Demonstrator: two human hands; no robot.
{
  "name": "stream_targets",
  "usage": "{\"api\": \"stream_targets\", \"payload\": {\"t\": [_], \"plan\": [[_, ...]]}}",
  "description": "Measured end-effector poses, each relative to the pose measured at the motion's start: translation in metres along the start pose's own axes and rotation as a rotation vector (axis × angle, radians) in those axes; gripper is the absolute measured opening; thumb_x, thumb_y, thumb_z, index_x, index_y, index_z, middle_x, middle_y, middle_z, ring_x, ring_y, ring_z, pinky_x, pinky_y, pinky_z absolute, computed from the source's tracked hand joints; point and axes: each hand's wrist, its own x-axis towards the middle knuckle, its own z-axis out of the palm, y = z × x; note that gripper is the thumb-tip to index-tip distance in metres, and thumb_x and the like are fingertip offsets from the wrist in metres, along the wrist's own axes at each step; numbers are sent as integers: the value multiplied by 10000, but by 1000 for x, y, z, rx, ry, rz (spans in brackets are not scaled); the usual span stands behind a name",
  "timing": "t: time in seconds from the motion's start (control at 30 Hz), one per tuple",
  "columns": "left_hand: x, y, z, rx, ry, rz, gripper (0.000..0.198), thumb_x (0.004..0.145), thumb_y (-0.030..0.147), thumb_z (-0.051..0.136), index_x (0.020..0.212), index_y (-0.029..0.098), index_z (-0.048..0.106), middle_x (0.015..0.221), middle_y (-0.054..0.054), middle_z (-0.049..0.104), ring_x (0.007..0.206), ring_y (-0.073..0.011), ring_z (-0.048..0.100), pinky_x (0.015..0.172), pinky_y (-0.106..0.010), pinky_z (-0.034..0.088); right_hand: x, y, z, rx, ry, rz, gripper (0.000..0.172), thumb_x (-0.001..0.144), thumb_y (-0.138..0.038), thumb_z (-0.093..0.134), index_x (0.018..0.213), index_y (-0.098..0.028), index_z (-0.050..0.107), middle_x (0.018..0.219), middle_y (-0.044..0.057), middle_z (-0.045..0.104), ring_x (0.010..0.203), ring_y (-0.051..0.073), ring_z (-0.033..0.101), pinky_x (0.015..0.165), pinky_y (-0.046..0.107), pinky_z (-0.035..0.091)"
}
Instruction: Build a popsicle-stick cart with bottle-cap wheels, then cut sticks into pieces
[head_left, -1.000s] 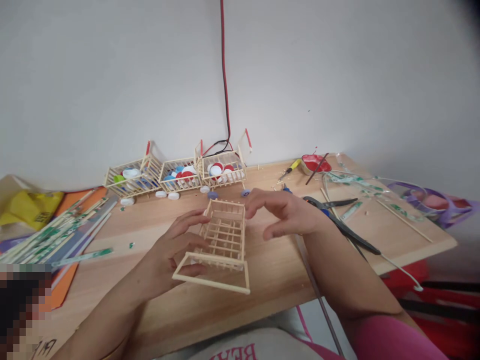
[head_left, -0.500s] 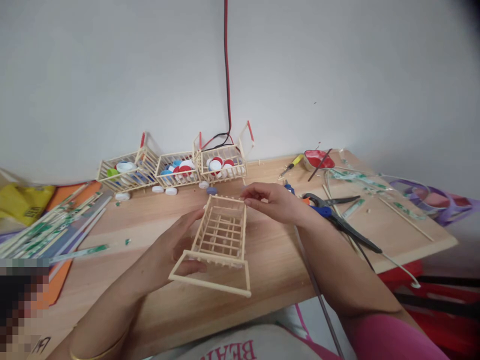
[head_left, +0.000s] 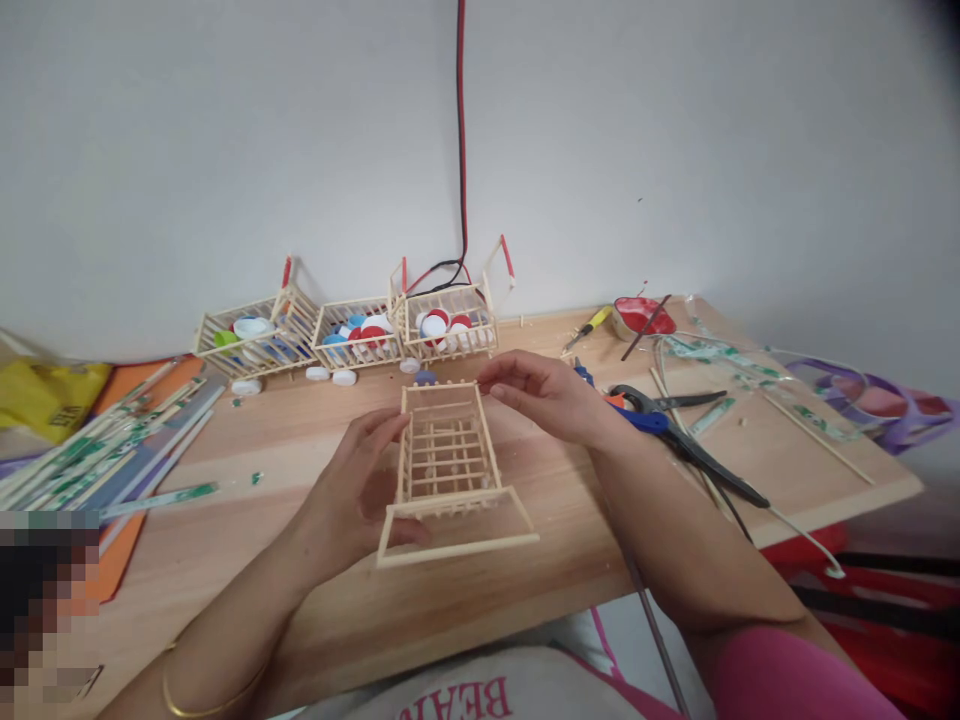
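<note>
Basket (head_left: 450,460), pale, boxy, thin-barred

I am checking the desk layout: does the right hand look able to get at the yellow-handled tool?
Probably yes: the right hand is near the yellow-handled tool, and nothing seems to cover it. The fingers are by the stick basket.

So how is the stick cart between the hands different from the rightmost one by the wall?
The front cart has a plain handle; the wall cart has a part-red one. The wall cart holds bottle caps; the front cart shows none inside. Both are stick carts.
</note>
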Motion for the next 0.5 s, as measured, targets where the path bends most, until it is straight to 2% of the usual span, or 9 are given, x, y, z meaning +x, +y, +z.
{"api": "stream_targets", "payload": {"t": [0.13, 0.23, 0.33, 0.4, 0.5], "plan": [[-1, 5, 1, 4, 0, 6, 1039, 607, 598, 770, 1470, 351, 247, 1401, -115, 354, 1269, -326, 411, 1048, -497, 406, 0, 0, 1, 47, -11, -3, 235, 846, -349, 644, 1030, -205, 646, 1058, 67, 680, 1006, 186, 645, 943, 376, 504], [-1, 6, -2, -28, 10, 3, 1060, 596, 608, 768, 1475, 371, 226, 1364, -114, 366, 1104, -274, 504, 995, -491, 446, 1, 1, 1, 45, -8, -14, 238, 858, -348, 632, 1049, -205, 640, 1097, 76, 676, 1053, 193, 636, 977, 391, 490], [0, 3, -6, -12, 53, -16, 1103, 541, 597, 804, 1466, 381, 244, 1295, -98, 413, 1008, -247, 523, 975, -508, 453, 1, 3, -2, -23, 2, -18, 230, 870, -343, 614, 1049, -202, 642, 1082, 78, 675, 1048, 195, 633, 975, 395, 488], [0, 0, -9, -14, 61, -55, 1157, 499, 593, 828, 1468, 381, 234, 1316, -101, 404, 1062, -276, 516, 993, -534, 436, 0, 5, -6, -78, -14, -3, 252, 866, -341, 614, 1080, -209, 635, 1080, 74, 675, 1040, 199, 636, 963, 397, 493], [-1, -8, -10, -58, 2, -108, 1281, 467, 586, 850, 1499, 362, 124, 1448, -135, 307, 1255, -366, 429, 1050, -590, 366, -3, 8, -18, -207, -162, 55, 407, 839, -333, 639, 1234, -253, 582, 1198, 64, 646, 1119, 219, 608, 984, 403, 477]]}}
